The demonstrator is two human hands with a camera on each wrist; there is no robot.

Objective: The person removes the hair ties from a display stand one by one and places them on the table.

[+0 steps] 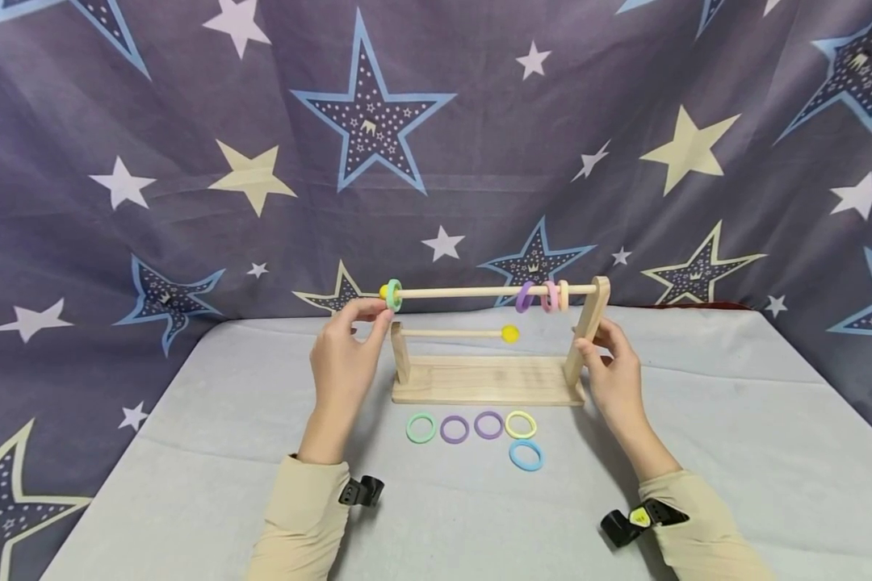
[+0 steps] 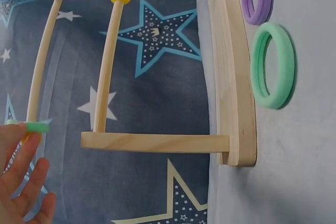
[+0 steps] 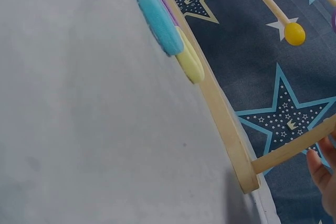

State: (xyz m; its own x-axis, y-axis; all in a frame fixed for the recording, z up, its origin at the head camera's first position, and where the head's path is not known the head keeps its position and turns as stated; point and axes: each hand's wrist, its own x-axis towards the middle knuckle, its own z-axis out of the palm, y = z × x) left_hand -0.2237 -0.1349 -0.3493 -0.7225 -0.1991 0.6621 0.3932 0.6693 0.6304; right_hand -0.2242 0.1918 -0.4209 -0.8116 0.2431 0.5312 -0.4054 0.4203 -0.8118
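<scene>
1. Evidently, the left hand has thumb and forefinger clamped on a mint-green ring; its remaining fingers are loosely bent, clear of the ring.
2. Location of that ring: around the left end of the upper rod, just beside the yellow end ball. The rod is slim, round and of pale, smooth wood.
3. The right hand grips the tall upright, a flat wooden bar with a rounded top; thumb on the near side, fingers wrapped behind.
4. Near that upright, the same rod carries a purple ring, pink banding whose ring count cannot be told, and a peach ring.
5. The base is a rectangular plank with visible grain. At its other end stands a short upright, bearing a lower rod tipped with a glossy yellow sphere.
6. Before the base, on the desk, lie five thick, matte rings: a green ring, two purple rings, a yellow ring and a blue ring, the last just beside the yellow one and nearer the person.
7. The desk covering is pale grey, lightly creased cloth; behind it hangs a dark, softly folded fabric backdrop printed with stars.
</scene>
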